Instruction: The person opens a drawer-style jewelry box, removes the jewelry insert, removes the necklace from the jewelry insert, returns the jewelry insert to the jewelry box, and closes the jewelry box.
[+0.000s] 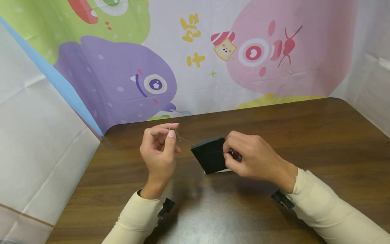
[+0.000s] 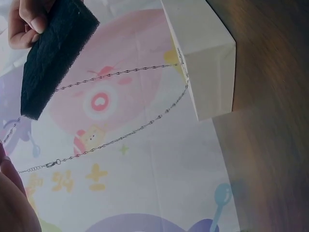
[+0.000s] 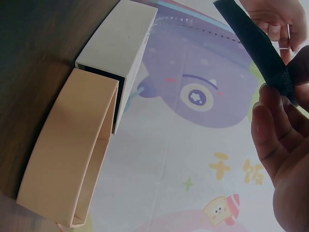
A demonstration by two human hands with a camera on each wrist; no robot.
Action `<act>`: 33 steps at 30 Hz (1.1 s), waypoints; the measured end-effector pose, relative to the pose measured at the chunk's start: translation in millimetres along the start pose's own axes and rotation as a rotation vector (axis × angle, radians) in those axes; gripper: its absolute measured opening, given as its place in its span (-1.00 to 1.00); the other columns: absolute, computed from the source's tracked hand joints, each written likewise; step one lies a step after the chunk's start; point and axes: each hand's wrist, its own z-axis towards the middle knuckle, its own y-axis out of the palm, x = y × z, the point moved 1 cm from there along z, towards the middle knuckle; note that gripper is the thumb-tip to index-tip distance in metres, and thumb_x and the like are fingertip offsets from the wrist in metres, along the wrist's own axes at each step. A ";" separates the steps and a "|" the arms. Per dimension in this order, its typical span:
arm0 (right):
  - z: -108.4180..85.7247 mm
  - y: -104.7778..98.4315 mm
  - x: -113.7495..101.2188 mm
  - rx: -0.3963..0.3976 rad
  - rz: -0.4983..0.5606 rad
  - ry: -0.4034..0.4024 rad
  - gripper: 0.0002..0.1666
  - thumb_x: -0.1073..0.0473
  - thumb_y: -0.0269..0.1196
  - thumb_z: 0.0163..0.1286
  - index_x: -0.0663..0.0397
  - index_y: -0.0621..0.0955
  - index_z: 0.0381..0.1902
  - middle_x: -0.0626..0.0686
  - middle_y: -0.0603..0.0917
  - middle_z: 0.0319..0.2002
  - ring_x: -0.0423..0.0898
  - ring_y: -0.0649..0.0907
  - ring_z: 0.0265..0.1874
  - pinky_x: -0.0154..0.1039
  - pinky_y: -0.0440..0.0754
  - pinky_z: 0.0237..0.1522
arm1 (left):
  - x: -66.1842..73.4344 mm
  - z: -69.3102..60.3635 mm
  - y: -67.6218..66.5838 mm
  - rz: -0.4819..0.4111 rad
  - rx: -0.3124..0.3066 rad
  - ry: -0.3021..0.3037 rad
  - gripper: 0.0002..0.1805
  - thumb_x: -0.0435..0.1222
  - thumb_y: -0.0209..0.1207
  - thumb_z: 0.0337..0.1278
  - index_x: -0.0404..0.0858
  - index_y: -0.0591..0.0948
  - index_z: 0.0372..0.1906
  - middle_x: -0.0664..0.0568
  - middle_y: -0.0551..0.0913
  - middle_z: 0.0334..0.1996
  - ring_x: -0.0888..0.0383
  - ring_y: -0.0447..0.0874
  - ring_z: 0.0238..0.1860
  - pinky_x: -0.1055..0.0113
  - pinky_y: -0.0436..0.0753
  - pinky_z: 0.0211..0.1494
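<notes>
My left hand (image 1: 158, 149) pinches one end of a thin silver chain necklace (image 2: 104, 148) between thumb and fingers. In the left wrist view, two strands of it run to the edge of a white box (image 2: 207, 53), and a small clasp shows on the lower strand. A black foam pad (image 1: 209, 156) is held by its edge in my right hand (image 1: 253, 156), tilted above the table. Seen from the head, the pad hides most of the white box behind it.
Beside the white box stands an open tan box (image 3: 63, 145), seen in the right wrist view. The brown wooden table (image 1: 122, 179) lies beneath, backed by a cartoon-printed cloth (image 1: 198, 84). A pale panel (image 1: 36, 112) stands at the left.
</notes>
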 end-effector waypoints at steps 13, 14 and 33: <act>0.1 -0.7 -0.3 -0.012 -0.019 0.012 -0.90 0.29 0.16 0.20 -0.04 0.47 -0.43 -0.14 0.47 -0.45 -0.31 0.42 -0.54 -0.40 0.37 -0.57 | -3.1 3.5 -4.0 -0.044 0.050 -0.045 -0.80 -0.51 0.14 0.26 -0.61 0.38 -0.33 -0.29 0.71 -0.26 0.16 0.42 -0.79 0.41 0.50 -0.67; 0.1 -0.7 -0.4 -0.013 -0.020 0.013 -0.90 0.29 0.16 0.20 -0.04 0.47 -0.43 -0.15 0.47 -0.45 -0.30 0.43 -0.54 -0.40 0.37 -0.58 | -3.5 4.3 -4.6 -0.055 0.059 -0.057 -0.80 -0.51 0.14 0.26 -0.61 0.37 -0.33 -0.30 0.71 -0.26 0.16 0.41 -0.79 0.41 0.50 -0.66; -1.5 0.9 0.9 -0.015 -0.032 0.007 -0.90 0.27 0.16 0.22 -0.05 0.47 -0.43 -0.16 0.47 -0.45 -0.34 0.41 -0.54 -0.40 0.37 -0.58 | -5.1 14.0 -14.6 -0.050 0.124 -0.093 -0.80 -0.47 0.16 0.26 -0.57 0.41 -0.32 -0.29 0.68 -0.26 0.15 0.42 -0.80 0.40 0.48 -0.67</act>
